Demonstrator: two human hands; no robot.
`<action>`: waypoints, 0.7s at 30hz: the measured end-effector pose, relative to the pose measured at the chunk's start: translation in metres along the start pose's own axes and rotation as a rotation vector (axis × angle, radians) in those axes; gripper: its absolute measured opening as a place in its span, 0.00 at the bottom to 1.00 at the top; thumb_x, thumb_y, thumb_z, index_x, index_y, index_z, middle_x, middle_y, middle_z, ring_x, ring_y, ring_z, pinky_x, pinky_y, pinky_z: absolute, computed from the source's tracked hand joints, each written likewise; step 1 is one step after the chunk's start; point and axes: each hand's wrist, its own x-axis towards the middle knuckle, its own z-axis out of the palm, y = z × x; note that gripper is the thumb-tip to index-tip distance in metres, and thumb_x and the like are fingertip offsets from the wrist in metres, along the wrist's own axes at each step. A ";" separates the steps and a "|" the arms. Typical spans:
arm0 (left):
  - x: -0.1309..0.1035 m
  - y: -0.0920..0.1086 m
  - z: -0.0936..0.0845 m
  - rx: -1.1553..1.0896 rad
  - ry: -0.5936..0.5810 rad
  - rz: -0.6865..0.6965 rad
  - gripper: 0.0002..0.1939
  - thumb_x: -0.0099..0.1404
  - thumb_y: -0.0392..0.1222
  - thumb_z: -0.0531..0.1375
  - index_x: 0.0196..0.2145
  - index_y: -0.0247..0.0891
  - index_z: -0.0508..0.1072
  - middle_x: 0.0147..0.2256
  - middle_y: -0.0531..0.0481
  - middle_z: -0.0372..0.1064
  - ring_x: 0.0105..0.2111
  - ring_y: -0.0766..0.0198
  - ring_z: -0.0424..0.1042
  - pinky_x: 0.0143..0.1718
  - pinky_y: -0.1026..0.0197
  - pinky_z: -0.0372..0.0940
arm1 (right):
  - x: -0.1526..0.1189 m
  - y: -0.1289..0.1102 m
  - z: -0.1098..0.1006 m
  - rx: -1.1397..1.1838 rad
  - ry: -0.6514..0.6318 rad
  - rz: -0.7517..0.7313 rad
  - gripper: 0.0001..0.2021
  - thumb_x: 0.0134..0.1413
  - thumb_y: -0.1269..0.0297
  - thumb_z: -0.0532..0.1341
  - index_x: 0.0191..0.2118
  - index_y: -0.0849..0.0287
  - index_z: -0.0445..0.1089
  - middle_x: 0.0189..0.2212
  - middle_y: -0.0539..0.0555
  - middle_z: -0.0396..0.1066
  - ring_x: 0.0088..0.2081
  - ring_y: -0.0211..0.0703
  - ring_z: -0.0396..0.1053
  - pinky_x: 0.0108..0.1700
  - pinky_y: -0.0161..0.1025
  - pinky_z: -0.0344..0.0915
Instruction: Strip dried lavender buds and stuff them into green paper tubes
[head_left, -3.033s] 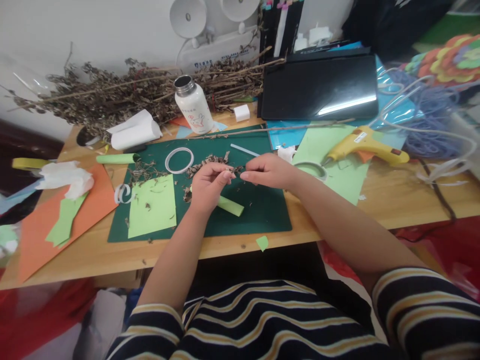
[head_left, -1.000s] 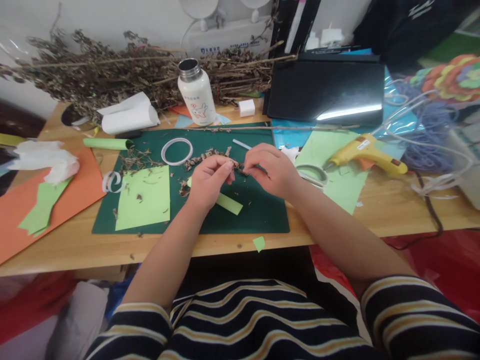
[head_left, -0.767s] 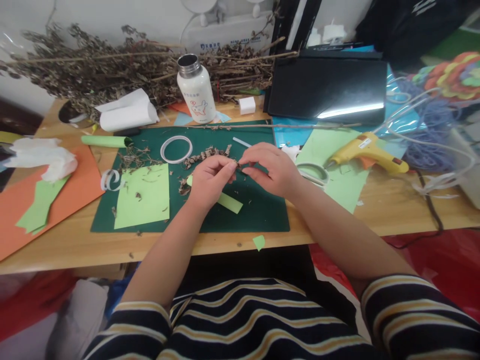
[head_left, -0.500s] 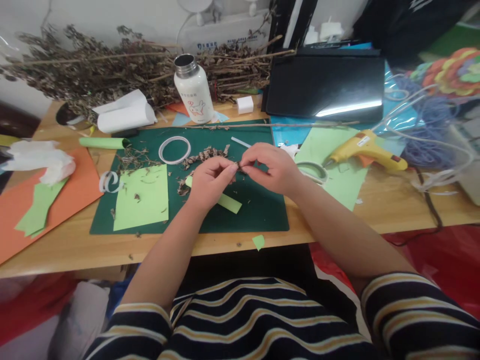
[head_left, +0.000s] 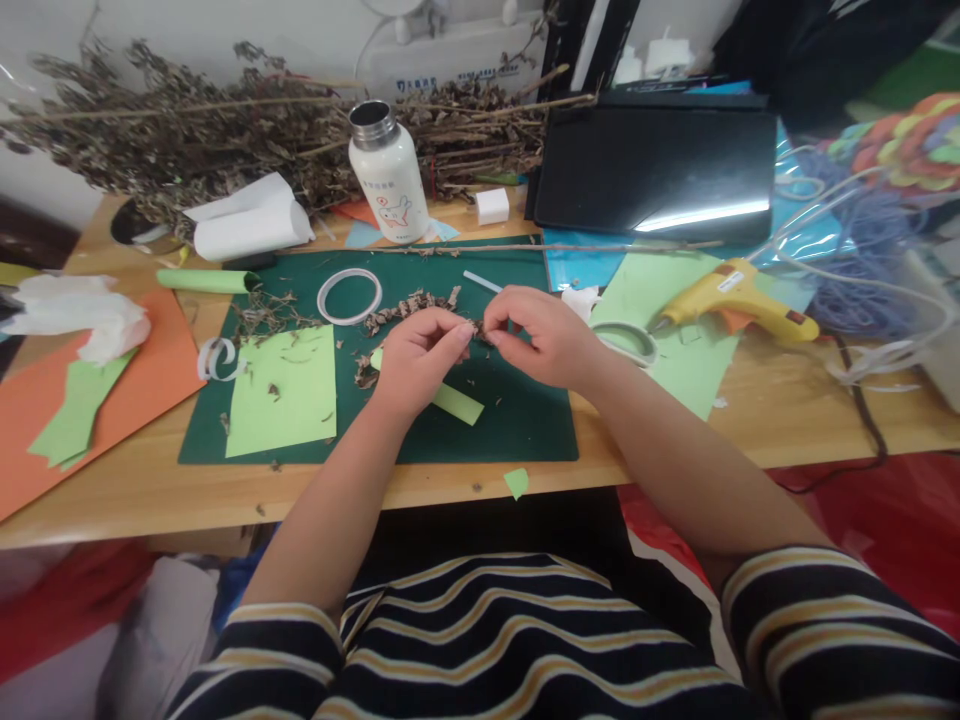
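My left hand point(head_left: 422, 362) and my right hand point(head_left: 541, 335) meet fingertip to fingertip over the green cutting mat point(head_left: 525, 420). Between their pinched fingers is a small brown bit of dried leaf point(head_left: 480, 331), mostly hidden. Beneath the left hand lies a light green paper strip point(head_left: 459, 404), partly covered. Dried leaf pieces point(head_left: 415, 306) are heaped just behind that hand. A square of light green paper point(head_left: 283, 395) with crumbs on it lies to the left. A ring of tape point(head_left: 349, 297) and a pale glue stick point(head_left: 481, 282) rest farther back on the mat.
A bundle of dried plants point(head_left: 225, 130) lines the back, with an open white bottle point(head_left: 388, 180) before it. At right are a yellow glue gun point(head_left: 739, 300), scissors point(head_left: 626, 343) and a black tablet-like panel point(head_left: 652, 170). Orange paper point(head_left: 161, 355) lies at left.
The fingertips of my two hands have drawn slightly apart, the right hand shifting a little to the right. The camera view has tilted slightly; the things on the table stay in place.
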 end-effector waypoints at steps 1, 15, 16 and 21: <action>0.000 0.000 0.000 0.004 0.004 -0.003 0.12 0.55 0.46 0.61 0.22 0.36 0.69 0.17 0.56 0.65 0.18 0.73 0.63 0.21 0.69 0.60 | 0.000 0.000 0.000 -0.002 0.001 -0.001 0.04 0.51 0.73 0.53 0.28 0.59 0.60 0.25 0.49 0.62 0.28 0.33 0.59 0.30 0.32 0.58; 0.003 -0.006 -0.004 -0.183 0.116 -0.069 0.07 0.54 0.41 0.60 0.22 0.37 0.69 0.17 0.57 0.63 0.18 0.74 0.62 0.20 0.70 0.59 | 0.001 0.001 0.001 -0.016 0.057 0.029 0.04 0.52 0.74 0.51 0.29 0.59 0.60 0.26 0.50 0.63 0.29 0.34 0.61 0.30 0.33 0.58; 0.003 -0.006 -0.004 -0.174 0.113 -0.067 0.07 0.54 0.41 0.60 0.22 0.37 0.69 0.17 0.57 0.63 0.18 0.74 0.62 0.20 0.70 0.59 | 0.001 0.001 0.001 -0.018 0.060 0.032 0.04 0.52 0.73 0.52 0.30 0.59 0.61 0.26 0.50 0.64 0.29 0.34 0.62 0.30 0.33 0.58; 0.002 -0.002 -0.001 -0.078 0.077 -0.032 0.06 0.54 0.40 0.60 0.22 0.37 0.69 0.17 0.56 0.64 0.19 0.73 0.63 0.22 0.68 0.61 | 0.001 0.000 0.000 -0.028 0.054 0.010 0.05 0.55 0.70 0.52 0.33 0.60 0.64 0.27 0.51 0.67 0.30 0.34 0.63 0.31 0.33 0.59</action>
